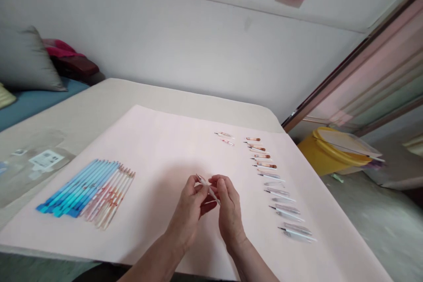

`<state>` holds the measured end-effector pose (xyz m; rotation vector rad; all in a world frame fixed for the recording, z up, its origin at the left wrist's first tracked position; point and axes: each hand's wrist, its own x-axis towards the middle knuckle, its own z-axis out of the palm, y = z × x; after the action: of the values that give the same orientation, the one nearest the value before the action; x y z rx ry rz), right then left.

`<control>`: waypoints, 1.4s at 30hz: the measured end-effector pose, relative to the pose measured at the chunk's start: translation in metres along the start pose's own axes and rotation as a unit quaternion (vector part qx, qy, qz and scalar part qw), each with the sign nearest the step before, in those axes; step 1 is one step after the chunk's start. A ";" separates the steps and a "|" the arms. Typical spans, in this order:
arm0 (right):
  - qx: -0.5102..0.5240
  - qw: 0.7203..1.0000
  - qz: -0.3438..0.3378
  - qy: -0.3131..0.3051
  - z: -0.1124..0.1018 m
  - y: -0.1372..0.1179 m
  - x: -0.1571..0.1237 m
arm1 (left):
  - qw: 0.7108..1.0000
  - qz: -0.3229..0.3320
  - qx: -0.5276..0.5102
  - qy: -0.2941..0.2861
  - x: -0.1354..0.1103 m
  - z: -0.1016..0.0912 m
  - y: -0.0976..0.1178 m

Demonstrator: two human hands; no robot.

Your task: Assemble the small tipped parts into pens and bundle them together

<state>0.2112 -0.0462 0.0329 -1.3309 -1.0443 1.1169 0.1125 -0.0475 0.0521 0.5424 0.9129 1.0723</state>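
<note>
In front of me, over the pink sheet, a slim white pen with a reddish tip slants between my hands. My left hand pinches it near the tip. Curled around its other side is my right hand, fingers bent against the pen; their exact contact is partly hidden. To the left lies a neat row of blue pens, beside several clear pens with red and orange patterns. On the right, a column of pen parts holds thin refills and clear barrels, some with brown-orange pieces.
A few pen parts lie apart toward the back of the pink sheet. It covers a beige-topped table against a white wall. A yellow bucket stands at the right. Clear plastic bags lie left, near a grey cushion.
</note>
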 end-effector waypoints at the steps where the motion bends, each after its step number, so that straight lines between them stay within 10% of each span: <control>1: 0.002 1.000 0.003 -0.001 0.001 0.000 0.000 | 1.000 -0.001 -0.011 0.001 0.000 0.001 -0.001; 14: -0.119 0.989 -0.045 0.079 -0.019 0.014 0.031 | 0.986 -0.005 -0.125 0.109 0.025 -0.021 0.019; 21: -0.450 0.883 -0.068 0.116 -0.046 0.029 0.111 | 0.976 -0.012 -0.178 0.121 0.029 -0.027 0.033; 29: -0.522 0.843 -0.018 0.130 -0.039 0.033 0.185 | 0.973 -0.010 -0.192 0.127 0.030 -0.035 0.042; 36: -0.490 0.869 -0.018 0.068 -0.032 0.020 0.127 | 0.972 0.002 -0.195 0.133 0.035 -0.036 0.041; 42: -0.193 0.978 -0.046 -0.056 -0.025 -0.005 0.040 | 0.968 0.043 -0.191 0.154 0.036 -0.040 0.049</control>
<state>0.2435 -0.0108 0.0353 -1.5148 -1.4470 0.9579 0.0613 0.0036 0.0547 0.0942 0.9243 1.3984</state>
